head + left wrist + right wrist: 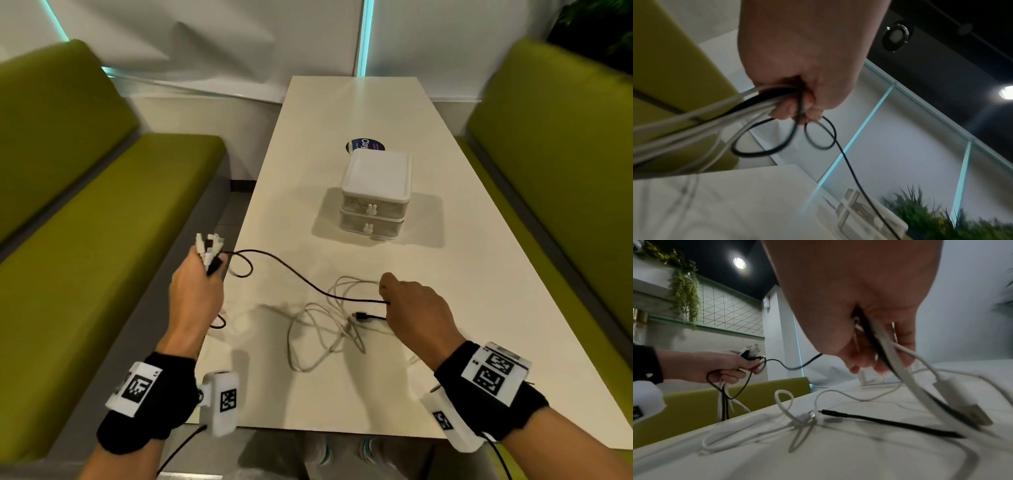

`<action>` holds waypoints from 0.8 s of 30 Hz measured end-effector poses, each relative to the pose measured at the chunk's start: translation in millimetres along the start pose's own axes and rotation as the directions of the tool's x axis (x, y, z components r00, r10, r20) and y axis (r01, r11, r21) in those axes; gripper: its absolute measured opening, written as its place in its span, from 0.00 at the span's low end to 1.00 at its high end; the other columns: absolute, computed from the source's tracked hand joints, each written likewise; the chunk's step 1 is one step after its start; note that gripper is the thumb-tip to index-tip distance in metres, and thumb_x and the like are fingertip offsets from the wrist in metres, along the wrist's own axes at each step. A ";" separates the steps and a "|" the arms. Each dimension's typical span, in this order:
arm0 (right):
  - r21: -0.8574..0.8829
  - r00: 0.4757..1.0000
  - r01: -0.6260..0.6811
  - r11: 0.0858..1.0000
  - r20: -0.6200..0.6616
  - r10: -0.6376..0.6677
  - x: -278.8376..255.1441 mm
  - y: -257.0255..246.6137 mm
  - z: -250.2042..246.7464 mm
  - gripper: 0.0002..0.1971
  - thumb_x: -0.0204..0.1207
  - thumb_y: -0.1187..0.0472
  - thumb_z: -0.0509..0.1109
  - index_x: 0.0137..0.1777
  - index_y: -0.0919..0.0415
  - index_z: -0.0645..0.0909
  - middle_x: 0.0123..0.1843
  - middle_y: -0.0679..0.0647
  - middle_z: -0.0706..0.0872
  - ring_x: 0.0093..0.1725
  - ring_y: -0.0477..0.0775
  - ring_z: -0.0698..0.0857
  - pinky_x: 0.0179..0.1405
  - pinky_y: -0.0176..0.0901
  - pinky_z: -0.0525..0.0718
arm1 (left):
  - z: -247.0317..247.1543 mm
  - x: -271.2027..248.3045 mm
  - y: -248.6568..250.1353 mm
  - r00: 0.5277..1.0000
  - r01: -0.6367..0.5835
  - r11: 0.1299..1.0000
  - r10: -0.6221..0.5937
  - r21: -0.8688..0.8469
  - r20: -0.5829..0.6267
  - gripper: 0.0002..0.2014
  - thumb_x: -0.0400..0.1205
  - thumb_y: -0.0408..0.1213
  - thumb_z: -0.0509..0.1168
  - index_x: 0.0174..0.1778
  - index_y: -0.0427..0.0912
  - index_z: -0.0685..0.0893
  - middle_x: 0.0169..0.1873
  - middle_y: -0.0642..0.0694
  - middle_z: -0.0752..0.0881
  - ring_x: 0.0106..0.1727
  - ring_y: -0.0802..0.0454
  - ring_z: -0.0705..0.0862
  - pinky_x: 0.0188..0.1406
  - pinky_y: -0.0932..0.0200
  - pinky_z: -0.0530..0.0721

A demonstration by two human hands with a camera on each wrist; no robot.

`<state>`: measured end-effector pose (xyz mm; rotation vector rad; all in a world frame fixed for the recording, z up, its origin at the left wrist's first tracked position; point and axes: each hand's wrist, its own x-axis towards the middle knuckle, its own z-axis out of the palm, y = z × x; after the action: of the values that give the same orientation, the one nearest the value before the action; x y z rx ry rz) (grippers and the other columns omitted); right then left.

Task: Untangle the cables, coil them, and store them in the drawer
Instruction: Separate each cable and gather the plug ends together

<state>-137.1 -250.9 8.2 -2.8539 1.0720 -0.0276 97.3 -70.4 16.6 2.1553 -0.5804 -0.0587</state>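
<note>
My left hand is raised beyond the table's left edge and grips a bundle of cable ends, white plugs sticking up out of the fist; in the left wrist view its fingers curl round white and black cables. A black cable runs from that fist across the table to my right hand, which grips it together with a white cable. A tangle of white cables and a black plug lie on the table between the hands. The small white two-drawer box stands further back, both drawers shut.
The white table is flanked by green benches, one on the left and one on the right. A round dark sticker lies behind the drawer box. A white wall closes the far end.
</note>
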 end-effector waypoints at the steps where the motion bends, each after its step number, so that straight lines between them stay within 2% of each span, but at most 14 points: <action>1: 0.035 1.000 0.001 0.999 -0.019 0.000 0.7 -1.4 -1.6 0.08 0.85 0.61 0.52 0.57 0.57 0.72 0.41 0.54 0.82 0.37 0.60 0.71 0.30 0.48 0.63 | 0.8 -0.2 -1.1 1.000 -0.007 1.000 0.007 0.017 0.014 0.08 0.87 0.40 0.62 0.56 0.40 0.80 0.44 0.42 0.85 0.45 0.38 0.82 0.40 0.47 0.78; 4: 0.033 0.998 -0.028 0.999 -0.048 0.029 2.8 -7.5 -0.4 0.14 0.89 0.51 0.48 0.55 0.58 0.73 0.45 0.57 0.86 0.40 0.66 0.79 0.34 0.48 0.70 | 2.0 -5.6 3.1 0.998 -0.042 0.999 0.042 -0.010 -0.047 0.06 0.87 0.37 0.61 0.54 0.40 0.81 0.44 0.44 0.84 0.44 0.38 0.82 0.41 0.45 0.79; 5: 0.009 0.998 -0.042 0.999 -0.047 0.043 2.6 -9.1 0.5 0.17 0.89 0.50 0.47 0.55 0.58 0.73 0.45 0.58 0.86 0.43 0.66 0.82 0.36 0.50 0.73 | 1.9 -9.1 8.0 0.995 -0.067 0.997 0.063 -0.045 -0.077 0.06 0.87 0.36 0.61 0.55 0.41 0.82 0.45 0.47 0.84 0.44 0.41 0.82 0.42 0.46 0.80; 6: -0.006 0.997 -0.052 0.999 -0.056 0.052 2.5 -11.2 0.4 0.18 0.89 0.49 0.45 0.55 0.58 0.73 0.45 0.58 0.86 0.44 0.66 0.83 0.38 0.51 0.76 | 1.8 -13.3 14.6 0.990 -0.107 0.990 0.098 -0.088 -0.097 0.07 0.87 0.35 0.61 0.57 0.41 0.83 0.47 0.50 0.84 0.43 0.48 0.82 0.45 0.51 0.82; 8: -0.007 0.996 -0.056 0.998 -0.070 0.055 1.2 -16.1 0.2 0.19 0.89 0.49 0.45 0.55 0.58 0.74 0.45 0.59 0.85 0.45 0.67 0.83 0.40 0.52 0.78 | 4.2 -25.3 32.3 0.978 -0.205 0.968 0.195 -0.148 -0.078 0.09 0.86 0.33 0.62 0.59 0.40 0.85 0.49 0.49 0.87 0.39 0.58 0.82 0.40 0.72 0.80; 9: 0.006 0.996 -0.049 0.999 -0.073 0.049 0.9 -19.8 -0.1 0.18 0.89 0.49 0.45 0.55 0.58 0.74 0.44 0.59 0.85 0.44 0.67 0.83 0.40 0.52 0.78 | 8.2 -31.5 39.9 0.969 -0.245 0.955 0.242 -0.166 -0.039 0.09 0.85 0.33 0.63 0.58 0.39 0.86 0.48 0.47 0.89 0.37 0.59 0.83 0.35 0.76 0.77; 10: 0.027 0.996 -0.040 0.999 -0.076 0.042 0.9 -22.6 -1.0 0.18 0.88 0.48 0.45 0.55 0.58 0.74 0.44 0.59 0.85 0.44 0.68 0.83 0.39 0.52 0.77 | 15.0 -37.4 45.5 0.960 -0.273 0.942 0.281 -0.197 0.014 0.09 0.85 0.34 0.64 0.57 0.39 0.87 0.49 0.46 0.90 0.40 0.57 0.85 0.36 0.78 0.76; 13: 0.106 0.995 0.058 0.993 -0.085 -0.049 -1.3 -30.2 -4.8 0.14 0.87 0.50 0.49 0.53 0.56 0.73 0.43 0.59 0.86 0.44 0.69 0.82 0.35 0.51 0.71 | 39.9 -54.6 50.2 0.896 -0.344 0.904 0.397 -0.253 0.197 0.11 0.84 0.39 0.66 0.61 0.48 0.88 0.56 0.55 0.90 0.57 0.62 0.87 0.55 0.68 0.82; 15: 0.135 0.987 0.145 0.980 -0.091 -0.133 -4.7 -35.3 -9.9 0.09 0.85 0.52 0.54 0.54 0.54 0.74 0.44 0.59 0.87 0.44 0.70 0.82 0.34 0.51 0.67 | 52.7 -64.9 48.7 0.855 -0.380 0.893 0.438 -0.241 0.276 0.13 0.84 0.37 0.67 0.63 0.54 0.86 0.58 0.58 0.89 0.58 0.62 0.86 0.58 0.66 0.81; 17: 0.179 0.984 0.168 0.969 -0.082 -0.155 -7.0 -38.2 -15.7 0.08 0.83 0.54 0.57 0.55 0.52 0.76 0.46 0.56 0.88 0.47 0.67 0.82 0.35 0.51 0.69 | 59.8 -70.3 46.3 0.847 -0.359 0.910 0.411 -0.206 0.338 0.11 0.84 0.37 0.67 0.59 0.53 0.87 0.53 0.55 0.90 0.52 0.58 0.87 0.49 0.65 0.81; 19: 0.203 0.983 0.169 0.965 -0.100 -0.151 -6.8 -39.1 -19.6 0.08 0.82 0.53 0.59 0.54 0.51 0.78 0.47 0.53 0.89 0.48 0.65 0.83 0.35 0.50 0.71 | 61.0 -70.1 44.0 0.852 -0.309 0.942 0.336 -0.133 0.402 0.06 0.84 0.39 0.66 0.44 0.49 0.89 0.41 0.49 0.90 0.44 0.48 0.87 0.41 0.56 0.80; 21: 0.163 0.977 0.190 0.968 -0.130 -0.170 -5.7 -38.8 -20.5 0.07 0.81 0.53 0.60 0.49 0.53 0.78 0.44 0.52 0.88 0.46 0.65 0.83 0.33 0.49 0.67 | 57.1 -66.7 42.7 0.836 -0.352 0.934 0.344 -0.061 0.427 0.13 0.83 0.38 0.66 0.31 0.52 0.82 0.34 0.48 0.88 0.39 0.43 0.85 0.35 0.52 0.76; 23: 0.143 0.968 0.215 0.966 -0.165 -0.191 -4.4 -36.6 -19.7 0.09 0.80 0.51 0.62 0.43 0.54 0.77 0.38 0.52 0.88 0.41 0.65 0.84 0.31 0.48 0.70 | 47.3 -57.6 43.1 0.851 -0.375 0.925 0.369 -0.060 0.375 0.13 0.82 0.33 0.67 0.32 0.52 0.86 0.32 0.50 0.89 0.34 0.49 0.83 0.31 0.59 0.72; 24: 0.146 0.966 0.213 0.966 -0.182 -0.185 -4.1 -34.8 -19.1 0.11 0.80 0.49 0.62 0.40 0.54 0.76 0.36 0.52 0.87 0.39 0.64 0.84 0.30 0.48 0.73 | 40.5 -50.7 41.7 0.879 -0.342 0.935 0.352 -0.089 0.322 0.13 0.81 0.30 0.67 0.34 0.49 0.89 0.28 0.53 0.87 0.32 0.52 0.82 0.28 0.64 0.69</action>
<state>-118.3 -223.7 30.5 -2.8341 0.7596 -0.3587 26.2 -100.3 15.6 1.9914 -1.1505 -0.2382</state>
